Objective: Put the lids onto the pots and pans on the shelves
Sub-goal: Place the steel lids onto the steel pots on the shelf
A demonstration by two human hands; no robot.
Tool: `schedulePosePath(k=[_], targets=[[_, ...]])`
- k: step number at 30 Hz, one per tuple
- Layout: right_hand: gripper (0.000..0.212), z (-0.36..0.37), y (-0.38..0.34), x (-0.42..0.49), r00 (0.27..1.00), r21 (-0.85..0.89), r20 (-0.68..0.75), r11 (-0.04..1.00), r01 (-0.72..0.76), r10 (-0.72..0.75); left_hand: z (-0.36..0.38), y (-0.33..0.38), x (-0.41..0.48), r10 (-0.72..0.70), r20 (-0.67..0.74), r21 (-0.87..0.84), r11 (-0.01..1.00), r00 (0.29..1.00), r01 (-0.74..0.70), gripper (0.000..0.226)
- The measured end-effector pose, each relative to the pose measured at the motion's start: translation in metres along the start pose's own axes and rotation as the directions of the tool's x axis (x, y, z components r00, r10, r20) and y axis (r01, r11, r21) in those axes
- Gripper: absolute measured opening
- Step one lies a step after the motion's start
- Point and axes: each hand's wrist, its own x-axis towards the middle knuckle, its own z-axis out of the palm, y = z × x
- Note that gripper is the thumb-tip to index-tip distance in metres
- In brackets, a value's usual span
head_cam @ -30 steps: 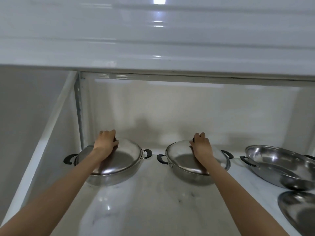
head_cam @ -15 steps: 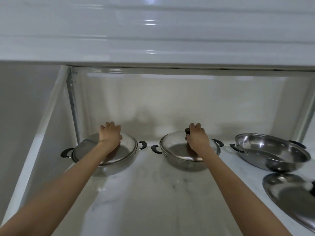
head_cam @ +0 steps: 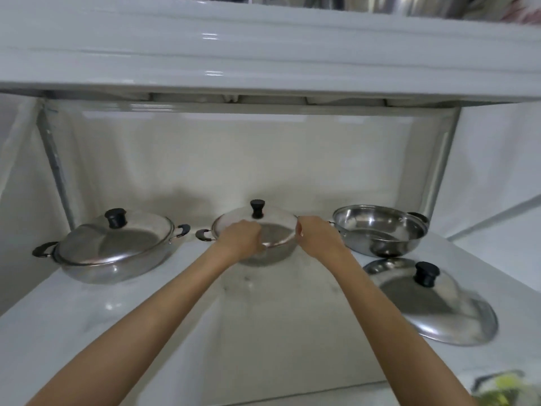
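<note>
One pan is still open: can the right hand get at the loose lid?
Probably yes: the loose lid lies uncovered just right of the right hand, knob up.

hands [head_cam: 273, 237] apparently gripping middle lid [head_cam: 257, 227]

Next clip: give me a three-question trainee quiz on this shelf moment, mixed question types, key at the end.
1. True or false: the right pan already wears a lid.
2. Both hands are at which pan? A) left pan B) middle pan C) right pan
3. Fill in: the loose lid lies in front of the ____ pan.

Key: 1 false, it is open. 2 B; the left hand and right hand flank the rim of the middle lid. 3 right.
</note>
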Motion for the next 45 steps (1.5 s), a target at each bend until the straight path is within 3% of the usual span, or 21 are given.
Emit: schedulePosePath(k=[10,13,16,19,27,35,39,45], targets=[[0.01,-0.049,0.148,-0.06,0.996,-0.05,0.078,0.998,0.048,-0.044,0.022,0.185,-0.008,0.05,0.064,-0.185,0.982,0.997,-0.037,0.035],[0.013,-0.054,0.191,-0.071,0.993,-0.026,0.085,0.996,0.081,-0.079,0.027,0.233,-0.004,0.052,0.064,-0.238,0.971,0.997,-0.035,0.042],[0.036,-0.05,0.227,-0.08,0.984,-0.029,0.168,0.997,0.067,-0.061,0.033,0.273,0.001,0.086,0.057,-0.287,0.956,0.995,-0.066,0.046],[0.04,-0.042,0.253,-0.085,0.976,-0.009,0.215,1.0,0.024,-0.022,0.047,0.302,0.008,0.12,0.086,-0.294,0.952,0.989,-0.09,0.052],[0.031,-0.041,0.271,-0.09,0.99,0.169,0.133,0.985,0.032,-0.055,0.054,0.324,0.022,0.153,0.043,-0.296,0.946,0.987,-0.133,0.038],[0.024,-0.131,0.262,-0.067,0.982,0.261,0.007,0.948,0.182,-0.19,-0.027,0.317,0.03,0.225,-0.116,-0.271,0.93,0.967,-0.249,0.04],[0.033,-0.128,0.258,-0.018,0.99,0.221,-0.036,0.965,0.144,-0.14,-0.043,0.31,0.065,0.169,-0.132,-0.276,0.94,0.977,-0.2,0.039],[0.036,-0.082,0.264,0.055,0.995,0.193,-0.083,0.979,0.068,-0.052,-0.011,0.294,0.142,0.128,-0.114,-0.294,0.943,0.985,-0.156,0.032]])
